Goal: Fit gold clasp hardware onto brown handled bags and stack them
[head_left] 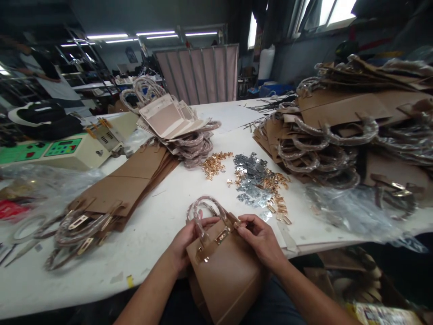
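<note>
A brown handbag panel piece (233, 271) with plastic-wrapped handles stands tilted at the table's front edge, over my lap. Gold clasp hardware (221, 235) shows along its top. My left hand (189, 237) grips the bag's upper left side, its fingers reaching behind the handles. At the upper right corner, my right hand (257, 237) pinches the strap end next to a gold fitting. Beyond the bag lie loose gold fittings (216, 164) and a heap of silver metal plates (252, 174).
Stacked brown bag panels (125, 180) lie at left, beige ones (169, 117) behind them. A big pile of brown bag pieces (341, 108) fills the right side, near clear plastic (352, 212). A machine with green panels (64, 146) stands far left; a person (50, 76) is beyond.
</note>
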The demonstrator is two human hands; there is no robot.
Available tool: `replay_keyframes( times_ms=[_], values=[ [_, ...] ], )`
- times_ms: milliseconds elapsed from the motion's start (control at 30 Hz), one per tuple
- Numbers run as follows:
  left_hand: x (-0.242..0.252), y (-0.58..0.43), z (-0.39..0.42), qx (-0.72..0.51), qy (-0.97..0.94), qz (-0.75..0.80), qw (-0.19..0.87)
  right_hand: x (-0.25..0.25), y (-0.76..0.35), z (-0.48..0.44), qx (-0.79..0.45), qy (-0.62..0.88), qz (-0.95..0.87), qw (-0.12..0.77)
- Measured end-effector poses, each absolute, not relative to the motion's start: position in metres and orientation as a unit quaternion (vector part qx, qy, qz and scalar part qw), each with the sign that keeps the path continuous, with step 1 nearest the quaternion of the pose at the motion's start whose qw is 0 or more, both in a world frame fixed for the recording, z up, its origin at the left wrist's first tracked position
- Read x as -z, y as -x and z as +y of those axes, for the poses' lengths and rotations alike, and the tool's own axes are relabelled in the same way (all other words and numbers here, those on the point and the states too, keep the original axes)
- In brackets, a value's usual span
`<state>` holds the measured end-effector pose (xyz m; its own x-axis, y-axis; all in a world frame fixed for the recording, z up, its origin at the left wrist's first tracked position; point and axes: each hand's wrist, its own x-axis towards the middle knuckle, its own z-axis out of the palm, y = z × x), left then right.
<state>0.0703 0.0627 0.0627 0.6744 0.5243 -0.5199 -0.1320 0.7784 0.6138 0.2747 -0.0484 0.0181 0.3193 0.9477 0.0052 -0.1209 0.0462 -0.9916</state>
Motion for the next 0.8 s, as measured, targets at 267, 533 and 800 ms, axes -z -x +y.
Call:
replay_keyframes(
  times_ms=[267, 533, 800],
  values=[
    [-0.072, -0.091, 0.076, -0.133, -0.416, 0.302, 0.847, -0.02, -0.273, -0.048, -0.37, 0.574, -0.389, 0.618],
    [-0.078, -0.108, 0.091, -0.124, -0.606, 0.345, 0.706, -0.023, -0.275, -0.05, -0.349, 0.567, -0.441, 0.601],
    [-0.096, -0.125, 0.092, -0.13, -0.736, 0.34, 0.57, -0.022, -0.266, -0.052, -0.208, 0.527, -0.54, 0.623]
  ],
)
